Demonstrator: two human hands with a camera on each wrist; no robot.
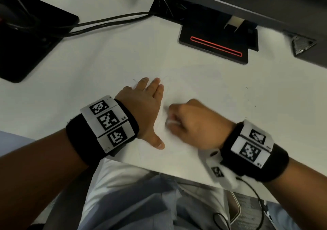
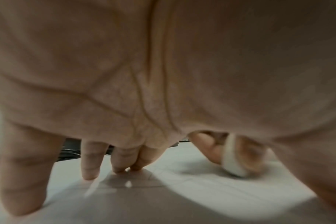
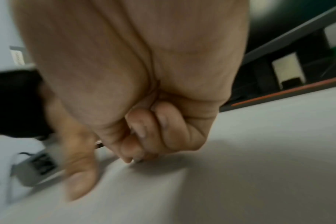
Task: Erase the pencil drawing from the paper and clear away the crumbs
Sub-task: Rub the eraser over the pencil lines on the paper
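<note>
The thin white sheet of paper lies matt and smooth on the equally matt white desk top, the small white eraser looks soft and dull (rubbery, though blurred), and the black rectangular monitor base has a faintly satin plastic face.

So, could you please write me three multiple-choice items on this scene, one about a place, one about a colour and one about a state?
1. Where does the left hand rest?
A. flat on the paper
B. on the monitor base
C. in the lap

2. What colour is the outlined slot on the black stand?
A. green
B. red
C. blue

3. How is the right hand?
A. open, hovering
B. curled round a white eraser
C. holding a pencil

Answers: 1 A, its fingers lie spread on the sheet; 2 B, the head view shows a red outline; 3 B, the left wrist view shows the eraser gripped, its end at the paper.
</note>
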